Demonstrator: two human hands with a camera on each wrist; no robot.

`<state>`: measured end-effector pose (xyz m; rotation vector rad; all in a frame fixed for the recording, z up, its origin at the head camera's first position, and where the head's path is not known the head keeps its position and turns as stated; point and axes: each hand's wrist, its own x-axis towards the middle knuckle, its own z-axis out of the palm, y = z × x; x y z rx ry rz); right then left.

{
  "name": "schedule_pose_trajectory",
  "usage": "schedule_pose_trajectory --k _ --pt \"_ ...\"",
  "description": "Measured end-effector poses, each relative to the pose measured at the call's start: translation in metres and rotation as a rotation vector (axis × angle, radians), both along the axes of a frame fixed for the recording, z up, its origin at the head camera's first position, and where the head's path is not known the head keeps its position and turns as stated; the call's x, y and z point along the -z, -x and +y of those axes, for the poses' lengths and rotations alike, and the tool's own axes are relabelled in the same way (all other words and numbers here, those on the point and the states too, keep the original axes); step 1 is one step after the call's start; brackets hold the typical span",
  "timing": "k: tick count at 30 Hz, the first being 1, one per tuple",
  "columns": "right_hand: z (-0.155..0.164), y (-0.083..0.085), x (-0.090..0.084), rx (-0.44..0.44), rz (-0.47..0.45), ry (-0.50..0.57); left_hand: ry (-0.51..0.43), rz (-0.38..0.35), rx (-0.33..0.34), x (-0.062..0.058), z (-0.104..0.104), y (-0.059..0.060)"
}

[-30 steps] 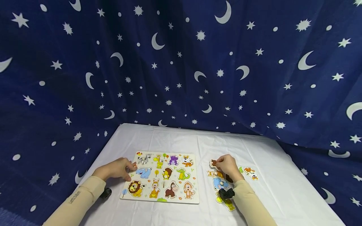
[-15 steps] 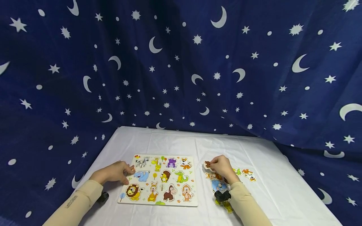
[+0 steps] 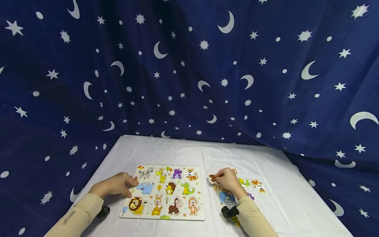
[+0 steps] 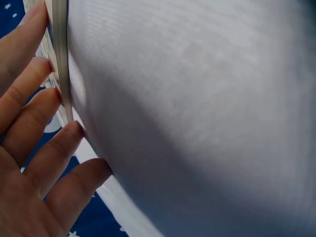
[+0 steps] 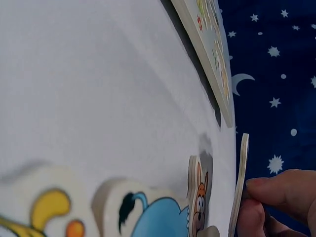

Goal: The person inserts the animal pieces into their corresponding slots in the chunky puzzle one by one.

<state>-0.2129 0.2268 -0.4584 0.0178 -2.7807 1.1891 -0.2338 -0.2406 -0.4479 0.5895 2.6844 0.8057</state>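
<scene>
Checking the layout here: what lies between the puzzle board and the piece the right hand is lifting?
Only bare white tablecloth, seen in the head view. The right hand pinches the brown piece just right of the puzzle board.

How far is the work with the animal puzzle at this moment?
Done: nothing visibly; the puzzle board shows only printed animals, so whether slots are filled is unclear. In hand: the right hand pinches a brown piece, lifted on edge, while the left hand rests against the board's left edge. Left: loose pieces lie on the white cloth.
</scene>
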Motion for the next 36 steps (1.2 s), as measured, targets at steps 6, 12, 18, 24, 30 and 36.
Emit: schedule_pose_trajectory --k 6,12,18,24,30,36 --pt "-0.005 -0.005 -0.001 -0.048 0.007 0.019 -0.015 -0.003 0.009 0.002 0.000 0.001" --pt "-0.012 -0.008 -0.006 -0.079 0.026 -0.005 -0.014 -0.007 -0.001 0.003 0.001 0.000" --pt "-0.015 -0.010 -0.007 -0.140 0.004 0.025 -0.007 0.001 0.017 0.002 0.001 0.000" --pt "-0.017 -0.010 -0.005 -0.200 -0.022 0.052 -0.001 0.009 0.016 0.001 0.001 -0.001" --pt "-0.021 -0.011 -0.008 -0.248 -0.008 0.067 -0.015 0.004 0.003 0.000 0.002 -0.001" --pt "-0.026 -0.014 -0.012 -0.284 -0.002 0.067 -0.016 -0.005 -0.003 0.001 0.002 -0.001"
